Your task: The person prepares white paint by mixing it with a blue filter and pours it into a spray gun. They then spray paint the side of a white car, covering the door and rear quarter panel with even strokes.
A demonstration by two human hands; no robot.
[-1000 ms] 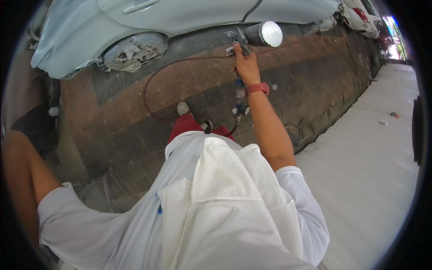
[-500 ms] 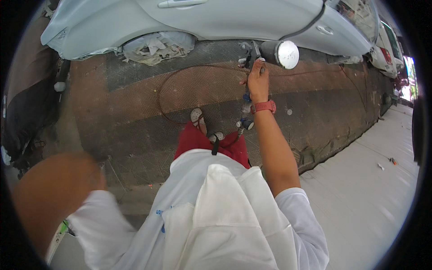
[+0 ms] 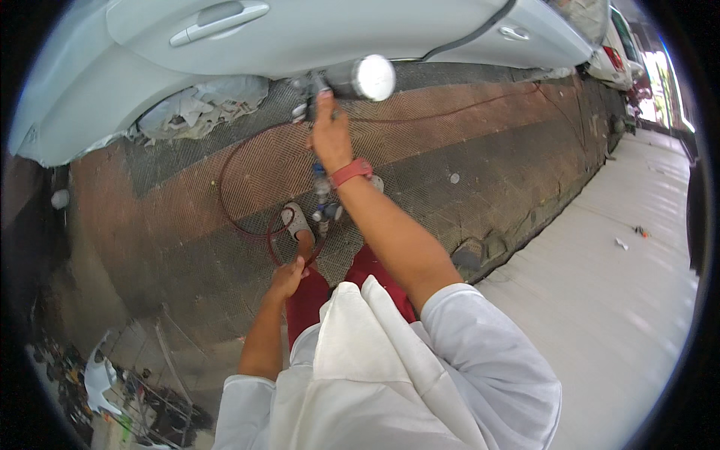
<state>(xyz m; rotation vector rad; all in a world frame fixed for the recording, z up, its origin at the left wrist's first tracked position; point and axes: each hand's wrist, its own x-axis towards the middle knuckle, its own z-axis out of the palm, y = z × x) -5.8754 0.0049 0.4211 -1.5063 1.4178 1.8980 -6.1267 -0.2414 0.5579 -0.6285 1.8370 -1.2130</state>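
One pale car (image 3: 315, 34) spanned the far side; nearer, a dark red hose (image 3: 221, 189) looped left, apparently pinched by the left hand (image 3: 289, 279). The spray gun (image 3: 343, 79) hung near the car, the right hand (image 3: 331, 139) wrapped round its grip; slack hose catching a shoe (image 3: 296, 220) risked jerking it into the car.

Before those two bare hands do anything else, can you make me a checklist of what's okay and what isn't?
1. Bare right hand gripping the grey metal spray gun: ok.
2. Bare left hand holding the thin dark-red hose: ok, it runs into the fingers.
3. Hose away from the beige perforated clog: not ok, a loop passes across it in this view.
4. Crumpled pale sheeting over the wheel of the pale silver car: ok.
5. Round silver lid tight on the cup: cannot tell, bright and blurred.
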